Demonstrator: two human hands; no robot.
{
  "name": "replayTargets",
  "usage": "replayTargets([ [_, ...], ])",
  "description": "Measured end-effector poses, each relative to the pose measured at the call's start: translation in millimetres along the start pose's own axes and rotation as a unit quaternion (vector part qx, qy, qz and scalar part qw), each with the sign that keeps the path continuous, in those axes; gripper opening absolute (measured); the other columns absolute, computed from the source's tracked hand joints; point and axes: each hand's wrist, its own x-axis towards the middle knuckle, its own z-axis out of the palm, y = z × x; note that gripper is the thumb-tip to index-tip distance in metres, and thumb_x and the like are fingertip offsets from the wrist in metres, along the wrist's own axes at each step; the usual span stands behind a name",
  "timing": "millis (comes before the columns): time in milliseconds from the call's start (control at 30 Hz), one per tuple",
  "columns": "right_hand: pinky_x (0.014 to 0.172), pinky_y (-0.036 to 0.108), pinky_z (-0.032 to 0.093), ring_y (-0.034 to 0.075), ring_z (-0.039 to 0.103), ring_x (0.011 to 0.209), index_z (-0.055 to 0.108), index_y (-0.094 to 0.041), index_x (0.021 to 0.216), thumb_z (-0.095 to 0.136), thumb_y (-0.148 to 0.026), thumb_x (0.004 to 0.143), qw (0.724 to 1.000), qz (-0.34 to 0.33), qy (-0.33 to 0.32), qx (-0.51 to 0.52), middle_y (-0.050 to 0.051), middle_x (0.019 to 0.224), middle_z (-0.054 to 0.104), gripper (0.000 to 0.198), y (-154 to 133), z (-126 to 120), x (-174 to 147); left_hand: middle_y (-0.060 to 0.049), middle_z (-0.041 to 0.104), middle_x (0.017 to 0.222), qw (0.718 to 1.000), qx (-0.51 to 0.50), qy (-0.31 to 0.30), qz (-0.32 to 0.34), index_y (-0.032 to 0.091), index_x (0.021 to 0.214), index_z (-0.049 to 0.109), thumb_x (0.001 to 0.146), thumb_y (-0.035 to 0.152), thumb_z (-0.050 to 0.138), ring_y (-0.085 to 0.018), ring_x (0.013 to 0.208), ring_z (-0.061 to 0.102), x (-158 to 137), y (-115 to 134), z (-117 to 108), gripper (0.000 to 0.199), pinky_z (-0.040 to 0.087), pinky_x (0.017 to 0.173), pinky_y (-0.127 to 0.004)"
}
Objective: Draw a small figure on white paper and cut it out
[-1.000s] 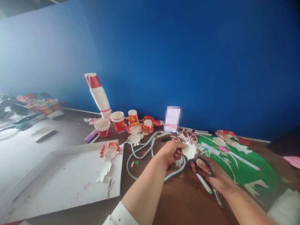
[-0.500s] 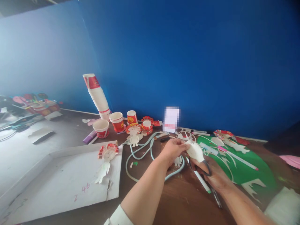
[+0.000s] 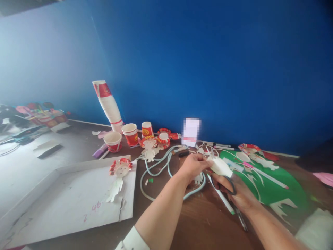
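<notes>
A piece of white paper [image 3: 221,166] is pinched at its left edge by my left hand [image 3: 194,168]. My right hand [image 3: 238,192] is closed round a pair of scissors [image 3: 231,187], its dark handle loop showing at the fingers. The scissor blades are mostly hidden; a little of them seems to stick up above the paper. Beneath my hands lie a marker with a green tip [image 3: 225,203] and a grey metal tool [image 3: 240,218]. A pale blue cable [image 3: 142,184] loops on the table under my left forearm.
A tall leaning stack of paper cups [image 3: 109,107] and several single cups stand at the back left. Lion-like paper figures [image 3: 122,168] lie around, one on a white cardboard tray [image 3: 65,198]. A green sheet [image 3: 283,184] with paper scraps and a pink marker [image 3: 265,174] is at right.
The white paper has turned and moved slightly right, now lying flatter between my hands. My right hand stays at the scissors. The camera view has shifted a little.
</notes>
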Motion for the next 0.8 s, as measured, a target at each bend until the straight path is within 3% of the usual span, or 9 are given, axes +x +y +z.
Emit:
replayTargets([
  [100,0.053,0.030,0.034,0.017,0.050,0.055,0.062,-0.022,0.069,0.064,-0.049,0.079,0.999,0.013,-0.032,0.042,-0.001,0.058,0.059,0.029,-0.4,-1.2,-0.7,0.004,0.051,0.054,1.000,-0.015,0.001,-0.002,0.015,0.061,0.060,0.070,0.028,0.074,-0.007,0.051,0.037,1.1,-1.0,0.7,0.021,0.031,0.056,-0.023],
  [367,0.052,0.031,0.034,0.018,0.047,0.054,0.058,-0.024,0.061,0.067,-0.046,0.077,0.999,0.027,-0.020,0.042,0.000,0.056,0.057,0.029,-6.1,1.3,-1.4,0.004,0.051,0.053,1.000,-0.016,0.000,-0.003,0.015,0.062,0.060,0.069,0.031,0.074,-0.007,0.049,0.036,3.0,-3.7,0.2,0.022,0.030,0.053,-0.023],
  [800,0.053,0.031,0.036,0.019,0.051,0.055,0.062,-0.024,0.064,0.069,-0.045,0.075,0.999,0.017,0.005,0.029,-0.001,0.056,0.059,0.025,-4.9,-0.1,-0.4,0.002,0.054,0.057,0.999,-0.035,-0.003,-0.010,0.014,0.062,0.060,0.067,0.033,0.075,-0.007,0.051,0.038,4.1,-4.9,0.2,0.024,0.029,0.053,-0.024],
])
